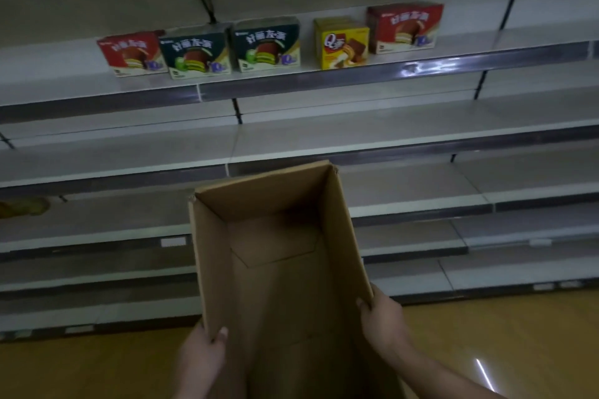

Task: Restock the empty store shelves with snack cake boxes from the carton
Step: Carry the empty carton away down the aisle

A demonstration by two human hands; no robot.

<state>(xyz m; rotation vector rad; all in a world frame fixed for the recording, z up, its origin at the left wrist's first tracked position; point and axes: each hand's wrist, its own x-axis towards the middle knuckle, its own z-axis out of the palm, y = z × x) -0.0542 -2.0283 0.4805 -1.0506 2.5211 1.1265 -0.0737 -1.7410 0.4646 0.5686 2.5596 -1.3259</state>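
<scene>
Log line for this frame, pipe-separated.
carton: no boxes visible inside | left hand: grips left wall | right hand: grips right wall | shelf: five snack cake boxes

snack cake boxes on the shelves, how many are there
5, all along one shelf: left red box, first green box, second green box, yellow box, right red box. More may be hidden behind them.

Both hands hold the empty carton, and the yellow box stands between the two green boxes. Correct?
No. The head view shows the yellow box between a green box and a red box; the other green box stands further left. The left hand and right hand do hold the empty carton.
</scene>
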